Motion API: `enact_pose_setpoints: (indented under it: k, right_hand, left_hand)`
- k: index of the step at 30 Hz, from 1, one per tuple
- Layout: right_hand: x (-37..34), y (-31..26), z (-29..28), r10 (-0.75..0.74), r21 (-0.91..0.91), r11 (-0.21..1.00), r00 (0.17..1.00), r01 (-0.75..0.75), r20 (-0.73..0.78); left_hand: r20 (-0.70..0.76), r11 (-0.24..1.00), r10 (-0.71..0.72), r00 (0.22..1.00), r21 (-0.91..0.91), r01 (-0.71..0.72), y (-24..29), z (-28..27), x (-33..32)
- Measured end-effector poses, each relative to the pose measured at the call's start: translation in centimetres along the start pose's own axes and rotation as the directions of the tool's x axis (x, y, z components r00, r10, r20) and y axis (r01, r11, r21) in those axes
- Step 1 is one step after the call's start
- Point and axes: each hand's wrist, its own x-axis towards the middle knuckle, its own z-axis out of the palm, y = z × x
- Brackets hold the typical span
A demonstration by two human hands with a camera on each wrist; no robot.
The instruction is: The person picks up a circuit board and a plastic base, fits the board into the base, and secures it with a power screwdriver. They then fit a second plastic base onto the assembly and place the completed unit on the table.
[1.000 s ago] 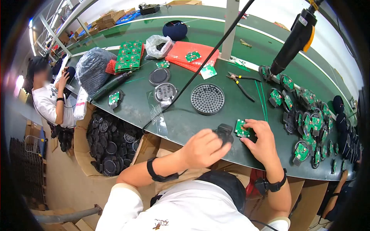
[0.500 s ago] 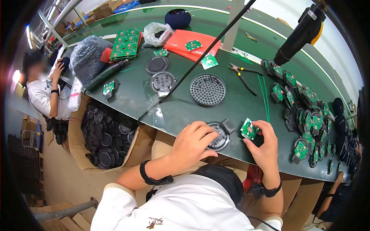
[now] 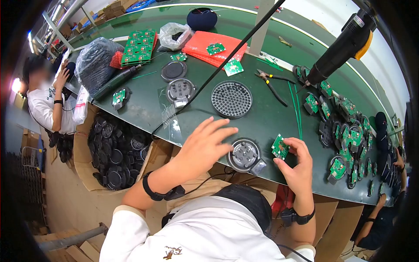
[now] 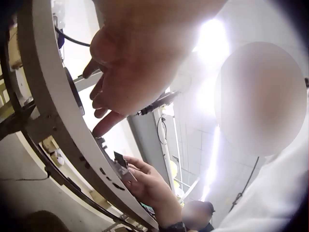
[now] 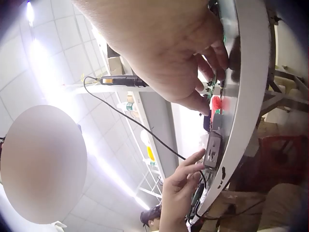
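A round black plastic housing (image 3: pixel 244 153) lies near the table's front edge, its ribbed inside facing up and its rectangular tab (image 3: pixel 258 167) pointing front right. My left hand (image 3: pixel 203 146) is spread beside it, fingertips right at its left rim. To the right, my right hand (image 3: pixel 297 162) pinches a small green circuit board (image 3: pixel 279 146) between thumb and fingers, tilted on its edge. In the right wrist view, the right hand (image 5: pixel 164 53) hides most of that board, and the left hand (image 5: pixel 179 188) has extended fingers close to the housing's tab (image 5: pixel 212 150).
A perforated round tray (image 3: pixel 231 99) and cutters (image 3: pixel 273 86) lie behind the hands. Several housings with boards (image 3: pixel 349 131) crowd the right side. An electric screwdriver (image 3: pixel 340 50) hangs above, and a black cable (image 3: pixel 218 67) crosses the table. A carton of black parts (image 3: pixel 83 161) stands at left.
The left hand has put the housing down on the table and drawn back leftward, its fingers spreading. The housing's tab has swung from back right to front right. The right hand has raised and tilted the circuit board.
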Motion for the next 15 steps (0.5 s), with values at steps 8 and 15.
enact_pose_setpoints:
  k: [8,15]
  right_hand:
    - [-0.2,-0.4,0.6,-0.035,-0.056,0.998,0.999,0.033,-0.039]
    - [-0.2,-0.7,0.8,-0.046,-0.036,0.998,0.998,0.045,-0.042]
  left_hand:
    - [0.04,0.926,-0.308,0.951,-0.219,0.309,3.2,3.1,1.9]
    - [0.043,0.905,-0.289,0.956,-0.312,0.288,2.7,2.7,3.1]
